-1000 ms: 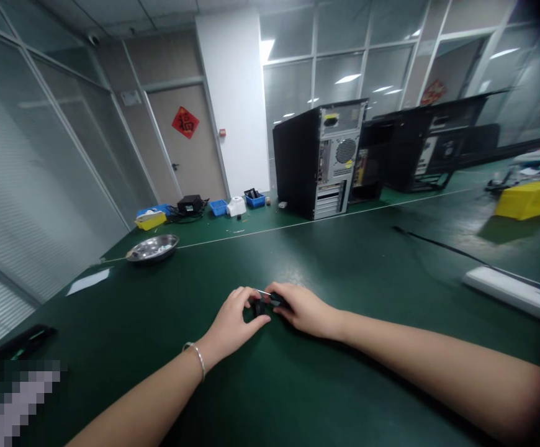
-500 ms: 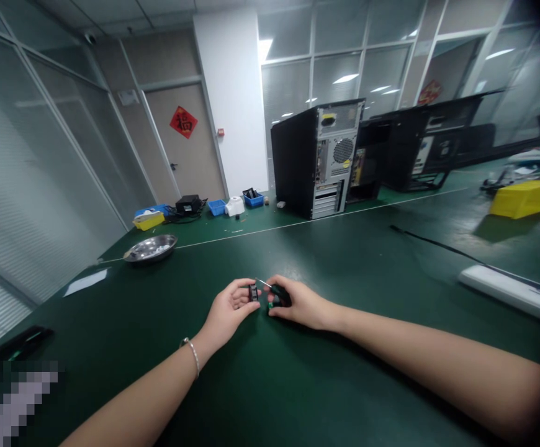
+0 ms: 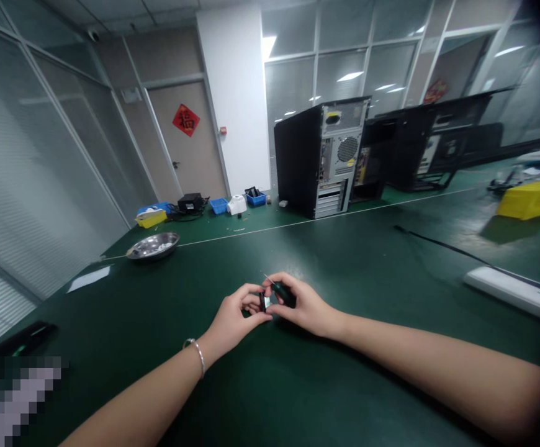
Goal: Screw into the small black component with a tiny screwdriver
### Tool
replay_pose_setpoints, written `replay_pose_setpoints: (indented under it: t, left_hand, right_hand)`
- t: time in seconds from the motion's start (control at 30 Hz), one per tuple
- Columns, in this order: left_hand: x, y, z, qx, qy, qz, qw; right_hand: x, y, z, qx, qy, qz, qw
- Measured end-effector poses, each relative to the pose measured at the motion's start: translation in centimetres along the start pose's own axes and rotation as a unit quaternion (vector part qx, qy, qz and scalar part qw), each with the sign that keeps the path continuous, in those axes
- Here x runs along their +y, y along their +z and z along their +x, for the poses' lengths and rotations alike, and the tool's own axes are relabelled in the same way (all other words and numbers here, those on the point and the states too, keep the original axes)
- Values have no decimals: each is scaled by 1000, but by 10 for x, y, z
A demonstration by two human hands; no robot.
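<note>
Close together above the green tabletop, both hands meet near the middle of the head view. My left hand (image 3: 233, 318) pinches a small black part with a pale face (image 3: 265, 302) between thumb and fingers; its exact kind is too small to make out. In my right hand (image 3: 311, 308) lies a screwdriver (image 3: 285, 294) with a dark handle, its thin metal shaft pointing up and left. The right fingertips are at the small part's right side. Whether they grip it too is hard to see.
A metal bowl (image 3: 153, 247) with small pieces stands at left, near a white paper (image 3: 89, 279). Behind are blue bins (image 3: 256, 198) and a black computer case (image 3: 298, 161). At right lie a white power strip (image 3: 514, 292) and a yellow bin (image 3: 533, 200).
My hands have come together. The small piece that was in my right fingers is now at the black part in my left hand. The screwdriver stays in my right hand.
</note>
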State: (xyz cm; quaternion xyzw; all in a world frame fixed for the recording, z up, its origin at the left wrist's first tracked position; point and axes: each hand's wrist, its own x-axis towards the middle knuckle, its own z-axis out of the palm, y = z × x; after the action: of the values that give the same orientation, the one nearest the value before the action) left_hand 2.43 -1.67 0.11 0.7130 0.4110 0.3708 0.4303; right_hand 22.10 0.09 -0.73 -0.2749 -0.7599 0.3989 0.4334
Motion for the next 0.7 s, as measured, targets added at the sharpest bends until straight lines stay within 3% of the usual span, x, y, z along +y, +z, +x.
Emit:
replay_pose_setpoints:
  t: [0.3, 0.7]
  left_hand:
    - [-2, 0, 0, 2, 0, 1, 1000]
    - [-3, -1, 0, 3, 6, 15, 1000]
  right_hand:
    - [-2, 0, -1, -6, -11, -20, 1000]
    - [-5, -4, -2, -24, -34, -164, 986]
